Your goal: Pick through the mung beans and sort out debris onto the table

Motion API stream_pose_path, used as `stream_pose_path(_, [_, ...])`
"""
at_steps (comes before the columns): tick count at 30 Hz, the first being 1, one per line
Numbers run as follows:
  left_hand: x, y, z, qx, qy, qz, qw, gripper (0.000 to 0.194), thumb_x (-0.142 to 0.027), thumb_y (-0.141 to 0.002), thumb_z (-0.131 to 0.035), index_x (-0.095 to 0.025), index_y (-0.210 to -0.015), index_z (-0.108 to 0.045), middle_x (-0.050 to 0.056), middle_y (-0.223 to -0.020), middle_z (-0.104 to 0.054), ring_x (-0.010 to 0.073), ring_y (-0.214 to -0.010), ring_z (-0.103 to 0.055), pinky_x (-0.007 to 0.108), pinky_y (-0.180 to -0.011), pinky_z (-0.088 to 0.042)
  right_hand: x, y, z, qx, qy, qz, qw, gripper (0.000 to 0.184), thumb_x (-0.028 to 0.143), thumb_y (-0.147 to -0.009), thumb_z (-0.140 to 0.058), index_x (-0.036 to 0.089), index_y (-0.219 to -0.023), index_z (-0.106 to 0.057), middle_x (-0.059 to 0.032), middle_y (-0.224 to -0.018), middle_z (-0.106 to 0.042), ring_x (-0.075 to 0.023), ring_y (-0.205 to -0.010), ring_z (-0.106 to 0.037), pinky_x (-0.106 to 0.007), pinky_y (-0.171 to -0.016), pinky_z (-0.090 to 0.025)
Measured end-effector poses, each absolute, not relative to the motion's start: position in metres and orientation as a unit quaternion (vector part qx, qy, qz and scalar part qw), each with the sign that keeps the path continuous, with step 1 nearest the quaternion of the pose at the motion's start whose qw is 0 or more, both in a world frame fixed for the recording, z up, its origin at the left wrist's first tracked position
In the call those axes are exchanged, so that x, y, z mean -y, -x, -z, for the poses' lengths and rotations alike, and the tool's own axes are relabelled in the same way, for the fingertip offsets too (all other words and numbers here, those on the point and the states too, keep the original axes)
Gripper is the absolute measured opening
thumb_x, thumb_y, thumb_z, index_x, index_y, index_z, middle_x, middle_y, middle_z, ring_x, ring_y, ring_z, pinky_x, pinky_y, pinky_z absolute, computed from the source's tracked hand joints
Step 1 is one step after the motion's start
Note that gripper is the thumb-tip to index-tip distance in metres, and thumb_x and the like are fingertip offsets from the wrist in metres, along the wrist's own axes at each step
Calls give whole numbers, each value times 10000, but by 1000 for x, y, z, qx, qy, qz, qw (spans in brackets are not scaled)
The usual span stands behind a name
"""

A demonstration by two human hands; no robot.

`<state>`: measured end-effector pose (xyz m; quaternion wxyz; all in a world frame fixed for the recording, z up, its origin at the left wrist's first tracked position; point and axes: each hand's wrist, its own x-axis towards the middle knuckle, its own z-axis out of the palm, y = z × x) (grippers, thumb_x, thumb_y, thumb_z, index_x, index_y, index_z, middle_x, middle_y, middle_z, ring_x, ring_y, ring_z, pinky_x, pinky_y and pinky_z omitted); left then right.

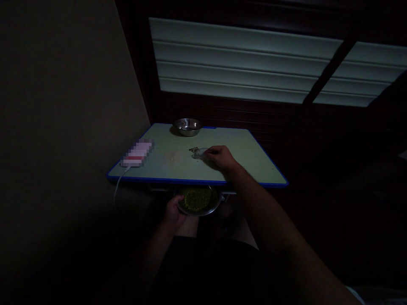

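My left hand point(175, 212) grips the rim of a metal bowl point(208, 212), thumb over the edge, just below the table's front edge. Small green grains, perhaps beans, point(195, 199) cover the bottom of that bowl. Over the middle of the table, my right hand point(219, 156) pinches a clear, thin piece that looks like plastic point(199, 153). The piece lies against a small heap of dark bits point(193, 149). Left of it, pale grains point(174, 158) are spread on the tabletop. Dim light hides the finer detail.
The light table point(248, 148) has a blue edge. A second metal bowl point(188, 128) stands at its back. At the left lies a blurred-out phone point(136, 154) with a white cable point(117, 186) hanging over the edge. A wall point(79, 84) and a dark slatted panel point(235, 59) close in behind.
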<state>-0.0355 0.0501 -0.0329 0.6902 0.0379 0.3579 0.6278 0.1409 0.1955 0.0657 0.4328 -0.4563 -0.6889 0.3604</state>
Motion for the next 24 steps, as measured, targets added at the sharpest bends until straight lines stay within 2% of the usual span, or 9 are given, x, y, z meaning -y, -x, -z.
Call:
stream_pose_path(5, [-50,35,31,-363,-38,-632,683,258,-106,-632,-599,-121,-851,-734,112,-777,-762,313,-892,-722,475,-879,-562,-194,-140,-67,695,455,-356,429,201,293,-694,-664,135,-787,-746,-57,-767,-718,-144,-686,-594,-287,-692,-474])
stream_pose_path(9, [-50,34,31,-355,-42,-637,683,289,-105,-628,-604,-129,-884,-736,107,-805,-767,320,-920,-716,486,-887,-557,-193,-139,-68,702,455,-346,425,219,316,-748,-636,139,-800,-754,-54,-754,-717,-142,-676,-595,-282,-683,-474])
stream_pose_path(18, [-49,34,27,-377,-45,-629,678,265,-114,-628,-597,-127,-857,-729,108,-769,-759,324,-932,-712,484,-891,-557,-196,-139,-63,730,433,-324,418,231,341,-758,-659,156,-846,-767,-55,-801,-740,-164,-730,-627,-306,-736,-491])
stream_pose_path(24, [-50,33,29,-384,-56,-632,670,252,-118,-643,-583,-133,-849,-727,93,-777,-762,276,-816,-724,459,-870,-567,-195,-139,-64,730,432,-327,416,197,291,-764,-634,158,-828,-765,-47,-794,-738,-152,-722,-627,-289,-726,-483])
